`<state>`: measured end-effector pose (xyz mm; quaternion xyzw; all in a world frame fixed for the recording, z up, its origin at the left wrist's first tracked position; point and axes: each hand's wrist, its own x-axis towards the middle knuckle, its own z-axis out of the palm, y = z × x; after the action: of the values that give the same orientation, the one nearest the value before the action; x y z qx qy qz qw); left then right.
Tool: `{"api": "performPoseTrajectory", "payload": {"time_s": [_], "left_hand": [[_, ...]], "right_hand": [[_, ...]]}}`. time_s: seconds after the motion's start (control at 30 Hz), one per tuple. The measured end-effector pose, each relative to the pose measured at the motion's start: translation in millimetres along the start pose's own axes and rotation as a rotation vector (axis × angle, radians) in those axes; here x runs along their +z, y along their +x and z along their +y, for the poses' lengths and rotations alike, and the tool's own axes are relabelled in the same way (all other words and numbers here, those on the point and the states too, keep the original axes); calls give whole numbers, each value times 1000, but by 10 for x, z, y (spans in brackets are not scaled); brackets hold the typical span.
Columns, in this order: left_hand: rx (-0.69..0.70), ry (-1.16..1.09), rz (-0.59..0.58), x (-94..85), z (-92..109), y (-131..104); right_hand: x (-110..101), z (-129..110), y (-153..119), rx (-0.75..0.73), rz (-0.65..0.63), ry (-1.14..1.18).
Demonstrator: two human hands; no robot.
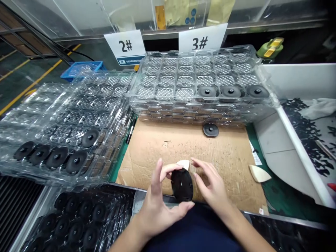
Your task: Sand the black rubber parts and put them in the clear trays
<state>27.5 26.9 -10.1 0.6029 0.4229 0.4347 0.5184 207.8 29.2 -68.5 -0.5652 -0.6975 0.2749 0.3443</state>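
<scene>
My left hand (pixel 164 201) grips a black oval part (pixel 182 185) by its edges, thumb below and fingers above, with its flat face turned toward me. Just right of it is my right hand (pixel 211 182), fingers apart and nothing between them. A pale wedge-shaped piece (pixel 184 163) shows partly behind the held part. Another black part (pixel 210 130) lies on the cardboard (pixel 147 147), near the stacked clear trays (pixel 183 93). Three black parts sit at the right of that stack's front row.
Further clear trays (pixel 63 115) with several black parts stand at the left. Below them is a tray of black discs (pixel 75 231). A white bin (pixel 299 147) with small black pieces borders the right side. A second pale wedge (pixel 259 174) lies near it.
</scene>
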Motion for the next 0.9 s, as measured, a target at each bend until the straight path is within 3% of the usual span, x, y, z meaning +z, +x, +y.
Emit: {"api": "performPoseTrajectory", "payload": {"time_s": [0.1,0.27,0.37,0.5,0.57,0.7,0.8,0.9], "left_hand": [[141,307,-31,17,-22,19],[127,353,-36,2,29,5],[-17,214,-32,-26,57,8],[-384,-142,40,-92,35,25],[-413,-196,127,-109,4,27],[-362,-281,260,-23,-36,50],[-396,-501,276,127,-17,128],[-447,-612,239,265,24,247]], "right_hand": [[-86,-51,-174,-85,39,43],[-241,-102,-126,-388,-6,-19],[-306,-168,47,-448,-67,22],[-248,-327,216,-238,-12,317],[-190,-380,258,-181,13,365],[-125,-334,301,-301,111,331],[-142,-242,310,-413,177,202],[-239,-189,301,-396,118,195]]}}
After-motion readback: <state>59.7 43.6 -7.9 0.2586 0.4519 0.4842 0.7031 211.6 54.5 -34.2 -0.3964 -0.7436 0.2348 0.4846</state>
